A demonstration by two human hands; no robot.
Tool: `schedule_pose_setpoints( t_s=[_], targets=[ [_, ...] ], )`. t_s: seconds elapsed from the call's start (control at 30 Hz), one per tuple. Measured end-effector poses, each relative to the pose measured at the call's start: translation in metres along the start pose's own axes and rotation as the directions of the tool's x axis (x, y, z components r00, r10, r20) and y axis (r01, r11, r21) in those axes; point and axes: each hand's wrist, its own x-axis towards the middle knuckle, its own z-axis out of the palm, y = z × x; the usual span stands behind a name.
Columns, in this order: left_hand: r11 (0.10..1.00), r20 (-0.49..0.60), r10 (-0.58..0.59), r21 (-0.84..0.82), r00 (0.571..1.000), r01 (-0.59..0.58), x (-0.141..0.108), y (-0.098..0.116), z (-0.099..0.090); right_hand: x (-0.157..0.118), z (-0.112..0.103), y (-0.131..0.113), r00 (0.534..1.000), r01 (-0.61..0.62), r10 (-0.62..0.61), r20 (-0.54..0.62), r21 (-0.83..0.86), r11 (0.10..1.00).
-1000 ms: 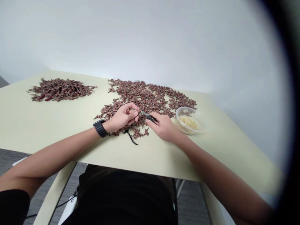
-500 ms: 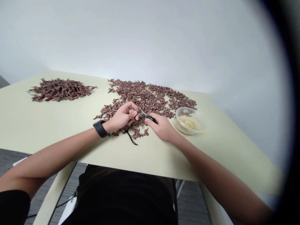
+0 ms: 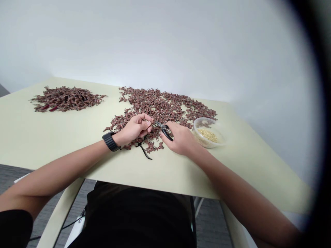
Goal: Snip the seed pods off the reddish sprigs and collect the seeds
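Pliers (image 3: 163, 127) have swung in R hand (image 3: 180, 138) vs prev frame: lower handle now drops out below the fingers, more of the metal head shows. L hand (image 3: 136, 128) abt same spot. Pliers loc: just in front of the main pile (image 3: 152, 103), b/w both hands. Long axis diagonal, nose pointing away + left at L fingertips, handles running back right toward R palm. R hand wrapped round handles. L hand: thumb + index pinching a small brown piece (image 3: 152, 123), mostly hidden; can't tell its orientation.

Matls: pliers = bright metal nose, smooth black curved grips. Main pile = lots of small brown knobbly bits w/ shiny spots, ragged outline. Side pile (image 3: 68, 98), far left, same look, heaped, w/ dark red sticks (image 3: 53, 109) at its near side. 2nd tool (image 3: 145, 152): curved black handle pokes out of pile's near edge, rest covered. Tub (image 3: 199, 140): clear round plastic, just right of R hand, yellow bits (image 3: 209, 135) inside.

Edges/room: table (image 3: 124, 172) pale, smooth; strip b/w pile and front edge for forearms, gap b/w the two piles, more surface right of tub. Wall (image 3: 155, 44) runs along back edge.
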Motion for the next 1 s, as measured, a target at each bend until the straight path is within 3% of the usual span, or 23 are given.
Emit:
schedule_pose_setpoints(
  t_s=[0.77,0.9,1.0],
  targets=[
    [1.000,0.027,-0.025,-0.016,0.999,0.025,-0.0003,0.0008,-0.0002,0.0010,-0.0056,-0.0012,0.999,-0.012,0.012,0.033,0.005,1.000],
    [1.000,0.034,-0.013,0.008,0.999,0.012,-0.0006,-0.0002,0.0017,0.0017,-0.0070,-0.0046,0.998,-0.037,0.031,0.045,0.140,0.989],
    [0.994,0.032,0.053,0.094,0.998,-0.056,-0.0026,0.0003,0.0059,0.0039,-0.0107,-0.0076,0.980,-0.179,0.121,0.160,0.430,0.885]
  ],
)
